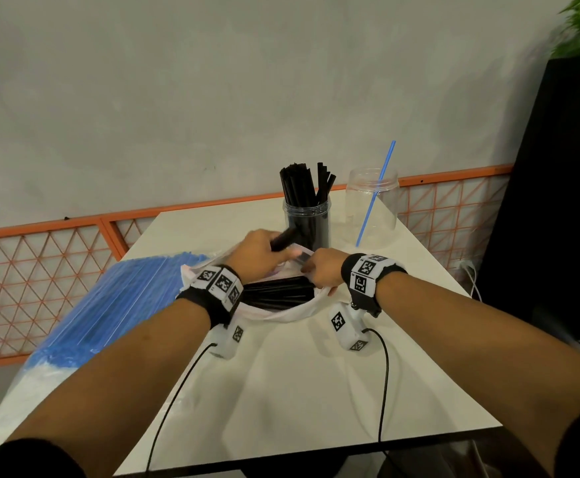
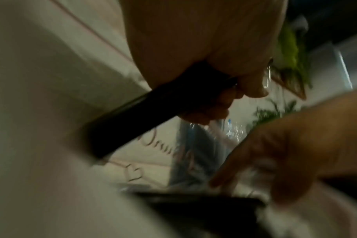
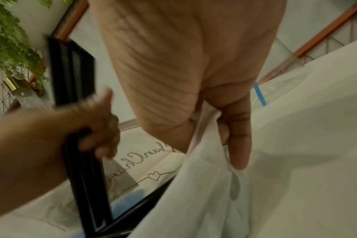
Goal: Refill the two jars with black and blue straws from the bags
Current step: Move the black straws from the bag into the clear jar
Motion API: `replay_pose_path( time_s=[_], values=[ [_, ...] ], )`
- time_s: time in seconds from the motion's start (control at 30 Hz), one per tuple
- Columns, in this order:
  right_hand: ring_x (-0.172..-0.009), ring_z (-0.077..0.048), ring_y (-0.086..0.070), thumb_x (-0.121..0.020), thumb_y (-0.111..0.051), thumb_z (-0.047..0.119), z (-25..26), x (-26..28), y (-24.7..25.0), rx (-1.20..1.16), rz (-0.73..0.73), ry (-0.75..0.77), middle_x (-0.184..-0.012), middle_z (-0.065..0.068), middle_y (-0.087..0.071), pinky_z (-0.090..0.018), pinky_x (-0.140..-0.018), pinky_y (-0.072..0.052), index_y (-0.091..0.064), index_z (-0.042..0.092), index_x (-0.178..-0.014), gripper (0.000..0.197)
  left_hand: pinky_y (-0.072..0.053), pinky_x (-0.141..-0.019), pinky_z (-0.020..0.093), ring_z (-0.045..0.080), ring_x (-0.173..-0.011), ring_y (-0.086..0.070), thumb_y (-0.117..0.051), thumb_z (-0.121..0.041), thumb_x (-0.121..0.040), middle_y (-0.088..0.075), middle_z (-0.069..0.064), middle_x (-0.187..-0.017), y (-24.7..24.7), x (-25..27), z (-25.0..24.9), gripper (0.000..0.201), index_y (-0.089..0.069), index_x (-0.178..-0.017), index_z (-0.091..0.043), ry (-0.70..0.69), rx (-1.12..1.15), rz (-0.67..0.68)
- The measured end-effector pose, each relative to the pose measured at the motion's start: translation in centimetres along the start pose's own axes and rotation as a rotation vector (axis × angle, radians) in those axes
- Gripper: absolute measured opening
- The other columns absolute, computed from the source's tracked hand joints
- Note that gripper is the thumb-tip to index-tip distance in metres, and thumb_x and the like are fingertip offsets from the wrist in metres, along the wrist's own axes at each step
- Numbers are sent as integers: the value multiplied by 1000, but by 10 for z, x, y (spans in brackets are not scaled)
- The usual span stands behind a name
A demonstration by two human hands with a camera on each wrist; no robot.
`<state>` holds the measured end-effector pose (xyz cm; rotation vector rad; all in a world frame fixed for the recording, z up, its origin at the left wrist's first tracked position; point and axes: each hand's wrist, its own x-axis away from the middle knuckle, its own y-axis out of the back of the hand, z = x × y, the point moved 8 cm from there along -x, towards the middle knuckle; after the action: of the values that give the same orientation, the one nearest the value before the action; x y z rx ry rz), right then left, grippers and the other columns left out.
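Note:
My left hand grips a small bundle of black straws just above the mouth of a white plastic bag; the same bundle shows in the right wrist view. More black straws lie inside the bag. My right hand pinches the bag's edge and holds it open. Behind stands a clear jar full of black straws. To its right a second clear jar holds one blue straw. A bag of blue straws lies on the left.
The white table has its front edge close to me. Two black cables run from the wrist cameras over the edge. An orange mesh railing runs behind, with a black planter to the right.

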<state>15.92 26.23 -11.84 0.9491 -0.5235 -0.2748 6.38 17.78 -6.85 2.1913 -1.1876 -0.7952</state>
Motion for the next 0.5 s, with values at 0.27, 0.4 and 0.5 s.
replay_pose_path(
  time_s=[0.27,0.4,0.5],
  values=[
    [-103,-29,-63,-87,-47,-5,4,-2,-3,-45,52,-25,-136,-3,-50,-37,-77,-59,-50,15,-137,54,-57,-76,43,20,-57,-58,-60,-30,-96,-50,2,-56,18,5,-84,29,-59,-70,-18,-161,831,117],
    [-98,-22,-61,-91,-51,2,6,2,-6,-74,82,-19,-112,-1,-52,-26,-64,-57,-56,12,-127,38,-56,-85,50,23,-61,-61,-59,-23,-95,-54,6,-60,-9,18,-85,22,-60,-77,-11,-136,867,231],
    [-82,-18,-61,-93,-52,5,5,8,-4,-82,80,-17,-89,-2,-57,-24,-63,-56,-60,7,-95,9,-51,-94,57,25,-63,-62,-64,-20,-92,-55,7,-59,-26,29,-74,20,-60,-74,-11,-117,844,230]
  ],
)
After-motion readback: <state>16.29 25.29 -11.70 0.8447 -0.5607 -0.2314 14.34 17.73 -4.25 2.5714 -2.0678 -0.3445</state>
